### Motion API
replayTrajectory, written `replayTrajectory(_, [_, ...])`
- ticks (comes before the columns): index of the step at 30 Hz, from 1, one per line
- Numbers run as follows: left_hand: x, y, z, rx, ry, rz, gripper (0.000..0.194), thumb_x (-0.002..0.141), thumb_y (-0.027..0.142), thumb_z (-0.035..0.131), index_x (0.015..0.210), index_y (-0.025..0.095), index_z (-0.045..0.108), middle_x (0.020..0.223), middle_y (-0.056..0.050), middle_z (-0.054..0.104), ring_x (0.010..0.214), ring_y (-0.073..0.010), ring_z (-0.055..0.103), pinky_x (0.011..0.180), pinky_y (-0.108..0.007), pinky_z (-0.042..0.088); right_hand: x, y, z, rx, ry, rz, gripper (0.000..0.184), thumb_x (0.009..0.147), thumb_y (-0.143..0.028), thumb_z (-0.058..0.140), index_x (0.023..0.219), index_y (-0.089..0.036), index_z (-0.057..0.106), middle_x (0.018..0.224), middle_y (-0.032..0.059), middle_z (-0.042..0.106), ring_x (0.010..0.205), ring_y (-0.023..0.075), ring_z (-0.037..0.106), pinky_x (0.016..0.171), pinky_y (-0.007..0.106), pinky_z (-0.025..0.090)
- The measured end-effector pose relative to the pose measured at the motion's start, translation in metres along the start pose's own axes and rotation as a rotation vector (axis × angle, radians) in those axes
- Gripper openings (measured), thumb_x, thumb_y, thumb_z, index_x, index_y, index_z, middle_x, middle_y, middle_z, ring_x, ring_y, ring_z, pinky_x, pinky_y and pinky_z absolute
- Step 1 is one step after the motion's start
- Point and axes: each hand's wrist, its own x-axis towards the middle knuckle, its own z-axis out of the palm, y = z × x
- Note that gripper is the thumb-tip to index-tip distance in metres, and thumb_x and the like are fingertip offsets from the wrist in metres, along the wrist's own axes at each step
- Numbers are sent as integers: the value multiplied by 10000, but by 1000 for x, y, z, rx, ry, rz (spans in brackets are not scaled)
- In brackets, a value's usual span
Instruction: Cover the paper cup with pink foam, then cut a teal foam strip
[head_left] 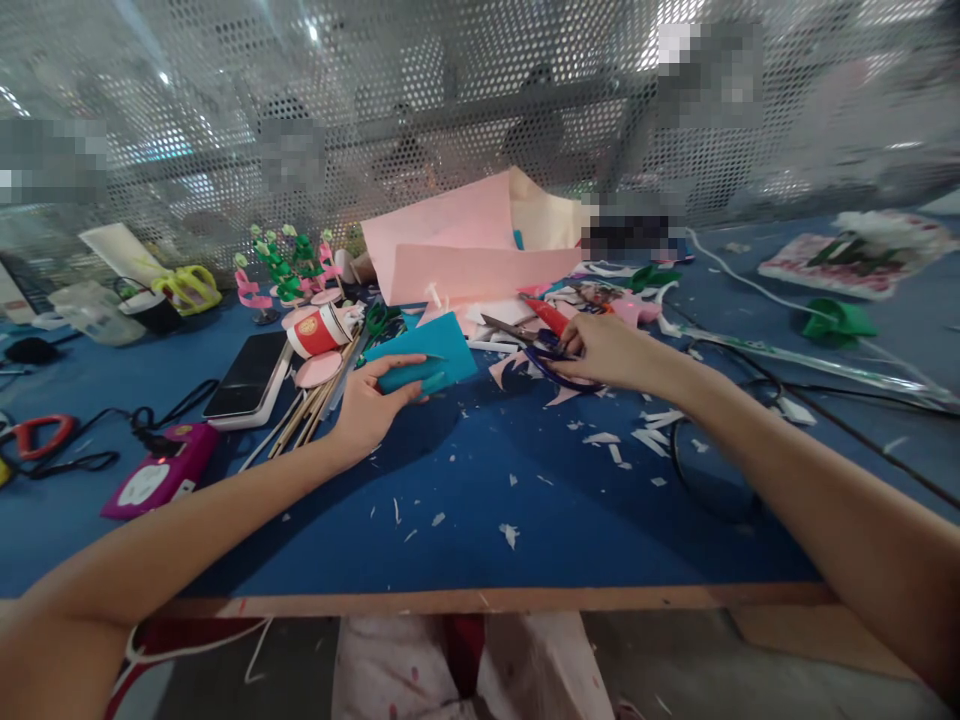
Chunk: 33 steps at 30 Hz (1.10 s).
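Observation:
My left hand (373, 405) pinches the near edge of a folded teal paper sheet (427, 360), holding it just above the blue table (480, 520). To the right, my right hand (604, 350) closes over the dark purple handles of a pair of scissors (529, 335) lying on the table, blades open and pointing left toward the teal sheet. Pink paper sheets (465, 250) stand folded behind both hands. White paper scraps (622, 440) litter the table below my right hand.
A phone (247, 378), a red paper cup (319, 332) and wooden sticks (311, 410) lie left of the teal sheet. A magenta device (161, 480), cables and red-handled scissors (41, 435) sit far left. Paper flowers (285, 265) stand behind; a perforated metal screen backs the table.

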Motion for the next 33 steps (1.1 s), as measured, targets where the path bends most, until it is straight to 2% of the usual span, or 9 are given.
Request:
replayTrajectory(3, [1,-2,-1,-16,22,-21,347,606,286,743,909,141,656,909,-40,680,731,-154,657,689,-321,598,2,-4,-1,-75,-86,23,179,687,-351,587,724,-176,596,532,39,594,526,202,568,520,346,423])
replayTrajectory(6, [4,-5,-2,-16,40,-40,346,618,294,735,915,137,651,903,-44,677,731,-155,658,693,-329,597,1,-8,-1,-125,-66,-21,176,716,-330,538,780,-174,588,519,22,578,519,187,555,510,326,413])
replayTrajectory(10, [4,-5,-2,-2,-3,-46,335,599,298,748,883,144,661,889,-41,680,715,-152,657,689,-330,599,0,-9,-3,-127,-65,-22,176,723,-358,503,648,-208,557,544,17,576,486,149,510,490,301,393])
replayTrajectory(13, [3,-3,-1,-16,-12,-61,332,573,298,763,854,149,665,900,-40,684,699,-149,655,681,-329,602,0,-11,-5,-70,-91,15,279,741,-398,484,531,-215,487,505,7,532,469,131,471,484,289,355])
replayTrajectory(18, [3,-3,-1,-39,-11,-80,315,566,273,759,839,147,666,864,-32,680,684,-140,646,667,-312,601,1,-18,-12,268,-39,123,295,752,-385,505,529,-192,500,514,8,494,492,114,425,519,288,321])
replayTrajectory(22, [3,-3,-1,-22,-20,-80,297,581,269,742,841,148,665,888,-40,678,697,-144,644,674,-320,598,2,-18,-21,774,77,320,133,664,-265,625,607,-165,559,585,6,534,533,100,454,562,273,352])
replayTrajectory(25, [3,-2,-1,-38,-21,-77,319,593,275,738,878,153,662,895,-35,672,698,-139,640,659,-307,598,1,-20,-30,1085,93,466,66,666,-203,624,663,-156,578,579,-12,529,518,82,447,553,255,358])
replayTrajectory(29, [3,-2,-1,-70,-16,-83,350,578,264,750,900,157,661,914,-30,667,676,-123,628,632,-283,595,-3,-30,-42,1111,115,565,140,702,-136,582,574,-156,528,553,-17,500,509,67,431,503,230,325])
replayTrajectory(33, [3,0,-1,-85,-18,-93,360,567,258,758,897,152,662,912,-29,667,680,-120,626,614,-265,589,-4,-33,-41,1056,147,505,187,672,-300,651,583,-186,534,501,-38,443,445,70,352,437,229,292])
